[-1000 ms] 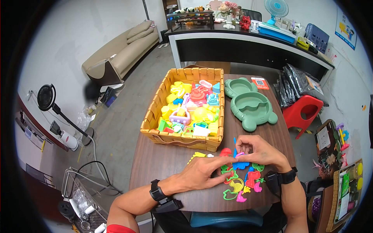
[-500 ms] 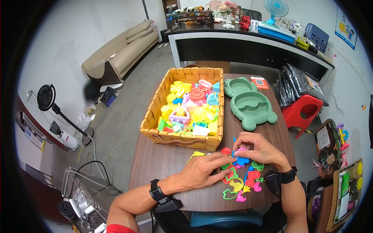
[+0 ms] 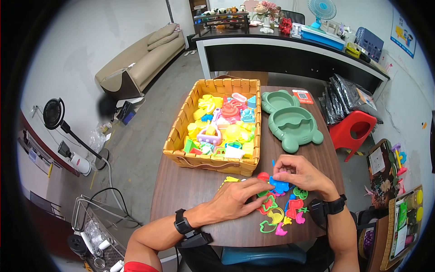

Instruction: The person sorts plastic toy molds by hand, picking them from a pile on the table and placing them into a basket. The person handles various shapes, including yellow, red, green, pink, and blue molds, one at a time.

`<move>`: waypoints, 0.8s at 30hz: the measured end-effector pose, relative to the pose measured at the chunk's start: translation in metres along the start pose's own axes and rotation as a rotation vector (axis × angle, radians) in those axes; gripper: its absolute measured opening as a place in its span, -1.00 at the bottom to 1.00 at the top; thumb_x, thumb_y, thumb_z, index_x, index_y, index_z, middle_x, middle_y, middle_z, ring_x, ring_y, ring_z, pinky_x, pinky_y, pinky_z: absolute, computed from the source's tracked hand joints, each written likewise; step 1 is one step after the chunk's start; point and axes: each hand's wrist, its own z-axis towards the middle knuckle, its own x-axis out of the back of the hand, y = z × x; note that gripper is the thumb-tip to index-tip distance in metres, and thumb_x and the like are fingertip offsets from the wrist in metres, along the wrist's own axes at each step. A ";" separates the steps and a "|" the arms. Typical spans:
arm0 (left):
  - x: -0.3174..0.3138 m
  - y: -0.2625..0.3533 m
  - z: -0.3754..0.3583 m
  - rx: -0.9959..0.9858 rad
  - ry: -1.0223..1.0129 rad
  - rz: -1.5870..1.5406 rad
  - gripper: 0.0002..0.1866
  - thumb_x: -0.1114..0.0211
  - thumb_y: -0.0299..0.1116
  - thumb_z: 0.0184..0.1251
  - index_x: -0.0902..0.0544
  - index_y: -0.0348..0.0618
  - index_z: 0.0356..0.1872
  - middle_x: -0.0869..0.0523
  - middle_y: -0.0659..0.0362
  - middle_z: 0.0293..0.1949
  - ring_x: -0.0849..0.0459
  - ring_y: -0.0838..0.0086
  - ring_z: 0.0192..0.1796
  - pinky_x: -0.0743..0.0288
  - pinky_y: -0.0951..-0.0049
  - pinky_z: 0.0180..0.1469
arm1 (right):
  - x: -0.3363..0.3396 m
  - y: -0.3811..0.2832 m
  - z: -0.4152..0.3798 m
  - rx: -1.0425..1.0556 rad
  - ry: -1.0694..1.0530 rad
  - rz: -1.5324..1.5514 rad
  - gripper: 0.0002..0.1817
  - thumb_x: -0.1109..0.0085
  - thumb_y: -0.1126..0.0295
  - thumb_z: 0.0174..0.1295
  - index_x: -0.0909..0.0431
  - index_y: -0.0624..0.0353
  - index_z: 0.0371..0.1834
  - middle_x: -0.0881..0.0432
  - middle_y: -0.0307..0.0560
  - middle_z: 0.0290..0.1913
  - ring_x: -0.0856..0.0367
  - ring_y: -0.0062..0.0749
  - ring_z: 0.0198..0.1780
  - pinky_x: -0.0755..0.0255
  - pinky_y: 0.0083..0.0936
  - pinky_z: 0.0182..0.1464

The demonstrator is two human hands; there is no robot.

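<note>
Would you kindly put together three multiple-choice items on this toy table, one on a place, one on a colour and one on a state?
1. Where do the two green trays lie?
A. right of the woven basket
B. inside the basket
C. on the sofa

2. What colour is the shape under the right hand?
A. white
B. blue
C. black

3. How does the left hand rest?
A. raised over the basket
B. closed around a tray
C. flat on the table, fingers reaching the cutters

Answers: 1 A, the trays sit on the table beside the basket's right wall. 2 B, the blue cutter shows below the fingertips. 3 C, the palm lies down among the small shapes.
</note>
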 end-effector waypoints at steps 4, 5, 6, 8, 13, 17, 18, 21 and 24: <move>-0.001 -0.001 0.001 0.001 0.001 -0.002 -0.05 -0.47 -0.63 0.67 -0.24 -0.33 0.99 -0.49 -0.07 0.61 -0.93 0.51 -0.04 -0.82 0.54 -0.14 | 0.000 0.010 0.002 0.018 0.042 0.027 -0.76 -0.59 0.25 0.72 -0.82 0.22 0.03 -0.69 -0.38 -0.19 -0.58 -0.76 -0.17 -0.49 -0.57 -0.14; -0.001 -0.001 0.001 0.001 0.002 -0.003 -0.05 -0.47 -0.63 0.67 -0.24 -0.33 0.99 -0.49 -0.07 0.61 -0.93 0.51 -0.04 -0.82 0.54 -0.14 | 0.001 0.010 0.002 0.021 0.052 0.020 -0.76 -0.57 0.26 0.74 -0.81 0.23 0.04 -0.70 -0.38 -0.18 -0.58 -0.77 -0.17 -0.50 -0.58 -0.14; 0.000 -0.001 0.001 0.002 0.001 -0.004 -0.05 -0.47 -0.63 0.67 -0.24 -0.33 0.99 -0.49 -0.07 0.61 -0.93 0.51 -0.04 -0.82 0.54 -0.14 | 0.002 0.010 0.003 0.024 0.061 0.014 -0.76 -0.56 0.27 0.75 -0.80 0.23 0.05 -0.71 -0.39 -0.18 -0.58 -0.78 -0.17 -0.50 -0.59 -0.14; 0.000 0.000 0.002 0.005 -0.003 -0.008 -0.05 -0.47 -0.63 0.67 -0.25 -0.33 0.99 -0.49 -0.07 0.61 -0.93 0.51 -0.04 -0.82 0.54 -0.14 | 0.001 0.010 0.004 0.002 0.086 0.044 -0.77 -0.55 0.28 0.76 -0.79 0.24 0.05 -0.70 -0.39 -0.19 -0.59 -0.78 -0.18 -0.50 -0.60 -0.14; -0.001 -0.002 0.006 0.011 -0.012 -0.020 -0.05 -0.47 -0.63 0.67 -0.25 -0.33 0.99 -0.49 -0.07 0.61 -0.93 0.51 -0.04 -0.82 0.54 -0.14 | 0.006 -0.003 0.004 -0.051 0.078 0.041 -0.78 -0.49 0.31 0.80 -0.75 0.27 0.10 -0.76 -0.33 -0.11 -0.69 -0.72 -0.08 -0.62 -0.57 0.00; 0.002 -0.004 0.006 0.013 -0.014 -0.024 -0.06 -0.47 -0.63 0.68 -0.25 -0.33 0.99 -0.49 -0.07 0.62 -0.93 0.50 -0.04 -0.82 0.54 -0.13 | 0.005 -0.003 0.005 -0.061 0.071 0.049 -0.79 -0.48 0.32 0.80 -0.75 0.27 0.08 -0.78 -0.30 -0.13 -0.73 -0.68 -0.11 -0.65 -0.55 0.00; 0.002 -0.004 0.007 0.014 -0.014 -0.025 -0.06 -0.47 -0.63 0.68 -0.25 -0.33 0.99 -0.49 -0.07 0.62 -0.93 0.50 -0.04 -0.82 0.54 -0.13 | 0.005 -0.002 0.005 -0.056 0.070 0.042 -0.79 -0.48 0.33 0.80 -0.75 0.27 0.08 -0.79 -0.30 -0.14 -0.74 -0.68 -0.12 -0.66 -0.54 0.00; 0.003 -0.005 0.006 0.015 -0.013 -0.027 -0.06 -0.46 -0.63 0.68 -0.25 -0.33 0.99 -0.49 -0.07 0.62 -0.93 0.50 -0.04 -0.82 0.54 -0.13 | 0.004 -0.001 0.005 -0.053 0.064 0.040 -0.80 -0.49 0.34 0.79 -0.75 0.27 0.08 -0.79 -0.30 -0.14 -0.74 -0.68 -0.11 -0.66 -0.55 -0.01; 0.003 -0.006 0.006 0.015 -0.013 -0.029 -0.06 -0.46 -0.63 0.68 -0.25 -0.33 0.99 -0.50 -0.07 0.62 -0.93 0.50 -0.04 -0.82 0.54 -0.13 | 0.000 0.009 0.008 -0.017 0.085 0.064 -0.75 -0.53 0.25 0.77 -0.78 0.24 0.04 -0.69 -0.40 -0.26 -0.58 -0.79 -0.22 -0.48 -0.61 -0.18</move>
